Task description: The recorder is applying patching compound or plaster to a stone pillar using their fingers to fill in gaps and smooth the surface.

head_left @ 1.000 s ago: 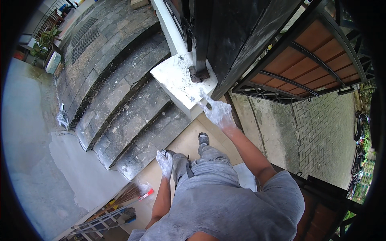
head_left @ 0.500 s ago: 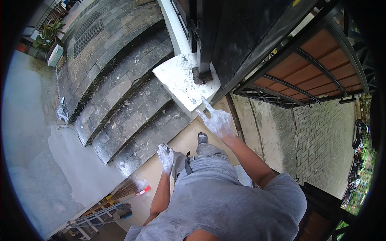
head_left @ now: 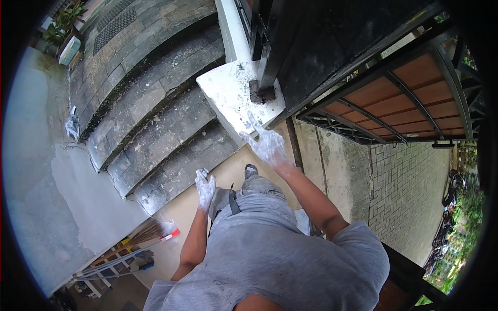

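Note:
My right hand (head_left: 268, 146), coated in white powder or paste, reaches to the near corner of a white ledge (head_left: 223, 88). Its index finger stretches out over the ledge top, and nothing shows in its grip. A black metal post (head_left: 267, 67) rises from a rough, dark hole in that ledge. Lower and to the left, my left hand (head_left: 205, 187), whitened too, hangs beside my trouser leg. Its fingers are loosely bent with a gap beside the thumb, and I see nothing held in it.
Curved stone steps (head_left: 155, 119) climb at the left beside a grey patched wall (head_left: 46, 155). A broom (head_left: 142, 233) and a red-tipped tool (head_left: 170, 235) lie at lower left. At the right stands a black-framed gate with brown panels (head_left: 410, 98), above brick paving (head_left: 404, 192).
My right hand has shifted slightly left and up along the ledge corner. The left hand's fingers look less curled. The whole view has moved a little.

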A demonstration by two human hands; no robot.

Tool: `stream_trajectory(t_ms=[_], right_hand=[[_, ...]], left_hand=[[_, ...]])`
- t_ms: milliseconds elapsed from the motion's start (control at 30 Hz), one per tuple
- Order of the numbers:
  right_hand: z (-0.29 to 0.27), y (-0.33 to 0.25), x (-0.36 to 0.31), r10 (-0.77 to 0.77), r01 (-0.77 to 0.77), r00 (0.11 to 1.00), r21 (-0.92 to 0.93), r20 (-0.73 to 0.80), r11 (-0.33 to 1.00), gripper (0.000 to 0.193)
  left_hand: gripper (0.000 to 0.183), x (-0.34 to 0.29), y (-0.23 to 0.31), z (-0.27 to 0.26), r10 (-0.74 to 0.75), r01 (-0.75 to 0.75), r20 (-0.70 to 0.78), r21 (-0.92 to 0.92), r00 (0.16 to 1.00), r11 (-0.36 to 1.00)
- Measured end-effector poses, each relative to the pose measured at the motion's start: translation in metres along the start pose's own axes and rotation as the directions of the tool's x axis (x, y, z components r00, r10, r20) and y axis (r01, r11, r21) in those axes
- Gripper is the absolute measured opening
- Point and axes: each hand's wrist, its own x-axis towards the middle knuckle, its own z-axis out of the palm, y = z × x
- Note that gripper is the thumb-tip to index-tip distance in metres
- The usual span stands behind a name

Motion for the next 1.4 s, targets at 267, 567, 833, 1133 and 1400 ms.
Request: stream_trajectory(t_ms=[267, 567, 833, 1133, 1400], right_hand=[[-0.013, 0.002, -0.006, 0.052, -0.059, 0.998, -0.171, -0.046, 0.983, 0.065], [-0.02, -0.002, -0.018, 0.106, -0.1, 0.994, -0.127, 0.039, 0.987, 0.067], [-0.017, 0.004, -0.022, 0.021, -0.021, 1.0, -0.056, 0.012, 0.998, 0.059], [-0.036, -0.007, -0.043, -0.159, 0.021, 0.98, 0.737, 0.118, 0.676, 0.025], [-0.021, -0.012, -0.051, -0.302, 0.131, 0.951, 0.814, 0.057, 0.566, 0.024]], left_hand=[[0.029, 0.0, 0.002, -0.003, -0.084, 0.083, -0.026, -0.048, 0.996, 0.995], [0.029, -0.009, -0.002, -0.004, -0.102, 0.099, -0.052, -0.061, 0.993, 0.993], [0.024, -0.008, 0.02, -0.004, -0.072, 0.074, 0.02, -0.14, 0.997, 0.987], [0.027, -0.008, 0.177, -0.058, 0.07, 0.342, 0.599, -0.546, 0.798, 0.765], [0.043, -0.02, 0.217, -0.072, 0.151, 0.311, 0.634, -0.555, 0.758, 0.772]])
